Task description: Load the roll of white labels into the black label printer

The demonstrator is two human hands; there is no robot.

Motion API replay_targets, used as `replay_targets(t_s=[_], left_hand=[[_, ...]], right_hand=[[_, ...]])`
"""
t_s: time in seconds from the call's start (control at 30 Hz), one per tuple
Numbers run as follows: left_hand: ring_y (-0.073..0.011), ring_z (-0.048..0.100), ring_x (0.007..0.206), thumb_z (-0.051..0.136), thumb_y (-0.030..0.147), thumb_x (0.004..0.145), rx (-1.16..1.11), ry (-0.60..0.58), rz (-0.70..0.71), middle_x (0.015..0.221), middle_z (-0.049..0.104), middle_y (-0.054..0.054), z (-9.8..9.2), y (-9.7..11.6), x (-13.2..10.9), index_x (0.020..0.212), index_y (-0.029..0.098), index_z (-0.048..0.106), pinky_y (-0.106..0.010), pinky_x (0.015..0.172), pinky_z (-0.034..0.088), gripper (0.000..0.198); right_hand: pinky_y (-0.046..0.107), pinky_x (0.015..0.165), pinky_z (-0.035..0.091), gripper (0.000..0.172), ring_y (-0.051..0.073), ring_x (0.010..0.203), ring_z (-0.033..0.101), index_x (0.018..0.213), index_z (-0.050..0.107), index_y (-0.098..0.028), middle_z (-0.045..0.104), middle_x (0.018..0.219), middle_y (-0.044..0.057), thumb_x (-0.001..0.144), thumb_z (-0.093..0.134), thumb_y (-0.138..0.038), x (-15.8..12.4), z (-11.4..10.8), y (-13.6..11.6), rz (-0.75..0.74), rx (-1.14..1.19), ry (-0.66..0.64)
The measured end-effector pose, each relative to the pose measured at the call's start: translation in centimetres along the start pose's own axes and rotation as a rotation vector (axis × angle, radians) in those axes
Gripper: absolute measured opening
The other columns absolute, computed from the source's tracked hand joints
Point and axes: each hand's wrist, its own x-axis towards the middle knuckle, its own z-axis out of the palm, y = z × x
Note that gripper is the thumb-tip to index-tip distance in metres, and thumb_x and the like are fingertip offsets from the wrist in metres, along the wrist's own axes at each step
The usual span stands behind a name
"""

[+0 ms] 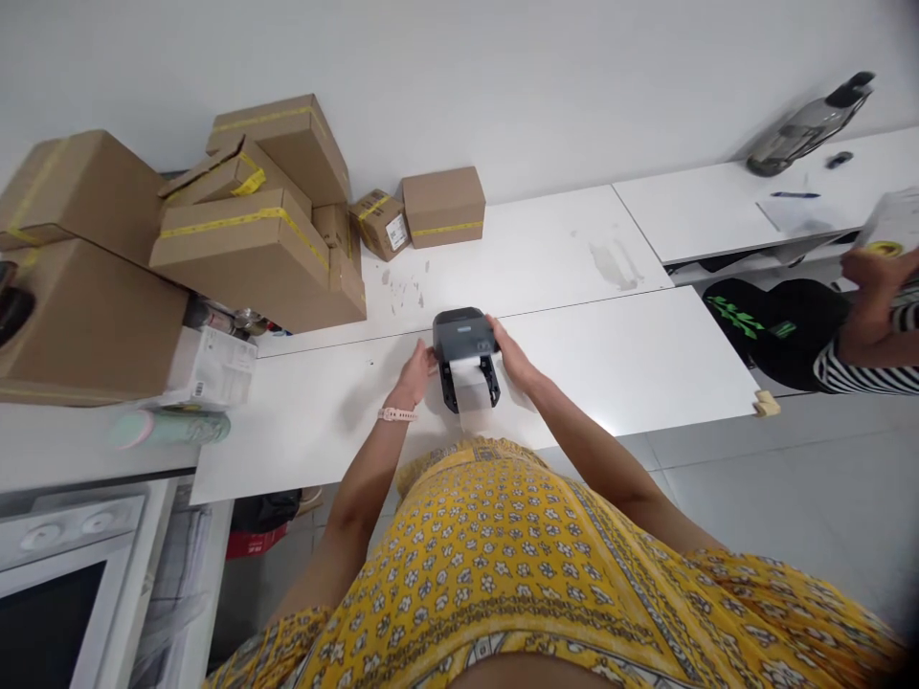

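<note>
A dark grey label printer sits on the white table in front of me. Two black arms extend from its front, and a strip of white paper lies between them, hanging toward the near edge. My left hand, with a pale pink band at the wrist, grips the printer's left side. On the opposite side, my right hand holds the casing, its fingers partly hidden behind the upper right corner. The printer is clasped between both hands.
Taped cardboard boxes are stacked at the left, with two smaller ones by the wall. A mint bottle lies at the left. A clear bottle stands far right, near another person's hand. The table's front edge is close to my body.
</note>
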Motion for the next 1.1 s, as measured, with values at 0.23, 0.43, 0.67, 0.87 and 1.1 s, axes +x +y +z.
replay_targets(t_s=[0.23,0.43,0.67,0.87,1.1], left_hand=[[-0.0244,0.058,0.119,0.054,0.046,0.090,0.500,0.292,0.057,0.133,0.060,-0.014,-0.6,-1.9,3.1,0.126,0.017,0.057,-0.033,0.095,0.044,0.046],[-0.0325,0.057,0.121,0.054,0.052,0.089,0.993,0.180,-0.140,0.130,0.061,-0.020,-0.3,-6.3,3.8,0.132,0.012,0.053,-0.036,0.091,0.045,0.058],[-0.0343,0.061,0.113,0.048,0.046,0.093,1.086,0.178,-0.108,0.112,0.068,-0.021,0.3,-6.0,4.7,0.099,0.014,0.068,-0.039,0.090,0.045,0.037],[-0.0347,0.059,0.117,0.050,0.040,0.093,1.088,0.213,-0.129,0.115,0.067,-0.022,0.9,-6.2,4.6,0.102,0.015,0.068,-0.041,0.094,0.044,0.032],[-0.0351,0.058,0.120,0.051,0.038,0.093,1.042,0.203,-0.130,0.113,0.067,-0.023,1.1,-5.7,4.0,0.100,0.014,0.069,-0.041,0.095,0.044,0.030]], right_hand=[[0.052,0.123,0.008,0.084,0.025,0.152,0.005,0.156,0.012,-0.033,0.009,0.165,-0.002,0.087,0.021,-0.080,8.2,0.9,-5.2,-0.129,-0.175,0.155],[0.059,0.119,0.015,0.082,0.031,0.149,0.016,0.153,0.026,-0.026,0.021,0.162,0.010,0.089,0.022,-0.077,14.0,1.3,-4.8,-0.222,-0.476,0.248],[0.057,0.117,0.021,0.071,0.029,0.145,0.025,0.150,0.029,-0.028,0.031,0.155,0.010,0.093,0.025,-0.070,13.7,1.4,-4.4,-0.333,-0.541,0.264],[0.056,0.119,0.020,0.067,0.030,0.148,0.018,0.154,0.020,-0.030,0.024,0.159,0.007,0.096,0.029,-0.062,7.7,1.4,-4.6,-0.392,-0.533,0.252],[0.052,0.112,0.034,0.042,0.031,0.132,0.043,0.135,0.049,-0.023,0.051,0.136,0.014,0.098,0.035,-0.036,1.8,1.4,2.7,-0.338,-0.680,0.149]])
